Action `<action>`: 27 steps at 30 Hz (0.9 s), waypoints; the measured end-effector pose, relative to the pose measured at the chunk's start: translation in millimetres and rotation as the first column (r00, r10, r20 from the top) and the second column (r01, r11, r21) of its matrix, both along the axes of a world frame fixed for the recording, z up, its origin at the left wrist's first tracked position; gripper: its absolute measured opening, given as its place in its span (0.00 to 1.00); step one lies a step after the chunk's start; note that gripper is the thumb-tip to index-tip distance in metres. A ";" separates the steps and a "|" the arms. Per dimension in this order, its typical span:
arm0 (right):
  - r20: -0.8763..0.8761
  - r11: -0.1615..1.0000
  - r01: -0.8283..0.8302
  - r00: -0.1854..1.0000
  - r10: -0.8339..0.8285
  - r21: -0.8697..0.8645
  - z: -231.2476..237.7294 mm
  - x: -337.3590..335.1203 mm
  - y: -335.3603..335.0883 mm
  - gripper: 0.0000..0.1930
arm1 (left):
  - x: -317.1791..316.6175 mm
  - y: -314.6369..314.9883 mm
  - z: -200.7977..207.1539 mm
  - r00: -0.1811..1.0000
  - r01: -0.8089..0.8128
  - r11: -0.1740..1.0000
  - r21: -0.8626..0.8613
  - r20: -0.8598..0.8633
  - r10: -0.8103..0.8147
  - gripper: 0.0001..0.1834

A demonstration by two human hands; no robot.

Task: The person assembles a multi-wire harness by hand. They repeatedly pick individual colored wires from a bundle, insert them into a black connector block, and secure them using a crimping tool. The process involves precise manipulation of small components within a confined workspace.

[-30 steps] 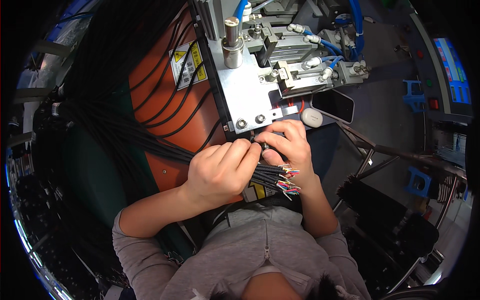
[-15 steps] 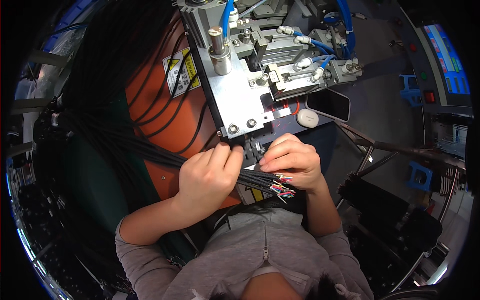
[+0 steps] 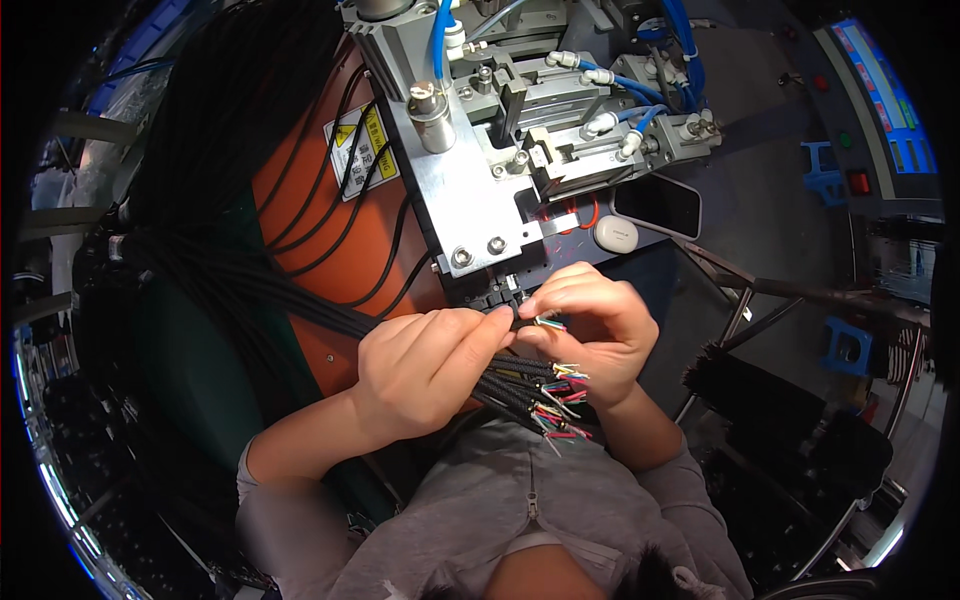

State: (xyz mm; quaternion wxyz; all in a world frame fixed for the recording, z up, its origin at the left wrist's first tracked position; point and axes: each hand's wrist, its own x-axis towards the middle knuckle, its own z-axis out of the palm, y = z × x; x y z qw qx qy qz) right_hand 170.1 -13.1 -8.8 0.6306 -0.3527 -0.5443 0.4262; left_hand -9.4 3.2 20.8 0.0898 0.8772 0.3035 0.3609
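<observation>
My left hand (image 3: 425,370) is closed, its thumb and forefinger pinching one black cable near its stripped end. Short coloured wires (image 3: 550,323) fan out from that end, between the fingers of my right hand (image 3: 605,325). The right thumb and fingertips pinch the same cable end. Beneath my left hand runs a bundle of black braided cables (image 3: 515,385), with bare coloured wire ends showing to its right. Just beyond the fingertips is a small dark fixture (image 3: 497,296), partly hidden, at the near edge of the machine's metal plate (image 3: 470,205).
Pneumatic cylinders (image 3: 590,165) with blue air hoses (image 3: 690,50) fill the far side. A phone (image 3: 660,207) and a round white case (image 3: 615,234) lie right of the plate. Loose black cables (image 3: 300,262) cross the orange panel (image 3: 300,180) at left. A lit screen (image 3: 890,100) stands far right.
One cable end with coloured wires now shows between my two hands, apart from the bundle. The left fingertips have moved right to meet the right ones. The bundle's wire ends have spread lower.
</observation>
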 end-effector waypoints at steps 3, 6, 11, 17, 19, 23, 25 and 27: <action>0.197 0.973 0.095 0.971 -0.138 0.211 1.8 0.1 11.1 0.13 | 1.1 1.3 -1.4 0.999 -0.027 0.998 0.049 0.026 0.026 0.13; 0.326 0.975 -0.007 0.943 -0.068 0.223 0.0 2.1 11.1 0.09 | 2.8 4.5 -7.2 0.996 -0.031 0.998 0.051 0.079 0.027 0.12; -0.126 0.980 -0.103 0.989 0.082 -0.172 -1.0 -2.5 10.5 0.06 | 4.8 3.0 -7.6 0.999 -0.029 0.999 -0.030 0.045 0.031 0.10; 0.415 0.981 0.137 0.891 -0.183 0.138 6.0 -0.4 8.2 0.08 | 0.9 -1.7 -8.8 0.996 -0.058 0.998 0.014 -0.072 0.059 0.10; 0.494 0.987 0.116 0.856 -0.154 0.108 10.2 5.8 8.5 0.08 | 2.2 2.0 -9.6 0.993 -0.080 0.989 0.124 -0.075 0.090 0.11; 0.158 0.925 -0.111 0.971 0.179 -0.363 1.9 22.4 4.3 0.06 | 3.0 -3.5 -12.5 0.979 -0.113 0.986 0.124 -0.157 0.132 0.15; 0.162 0.930 -0.111 0.971 0.176 -0.350 -8.2 26.7 5.2 0.05 | 4.9 -8.2 -10.3 0.963 -0.115 0.987 0.113 -0.231 0.138 0.19; 0.202 0.934 -0.076 0.967 0.154 -0.348 -13.6 27.5 5.5 0.03 | 6.4 -11.3 -13.5 0.953 -0.099 0.991 0.089 -0.277 0.120 0.20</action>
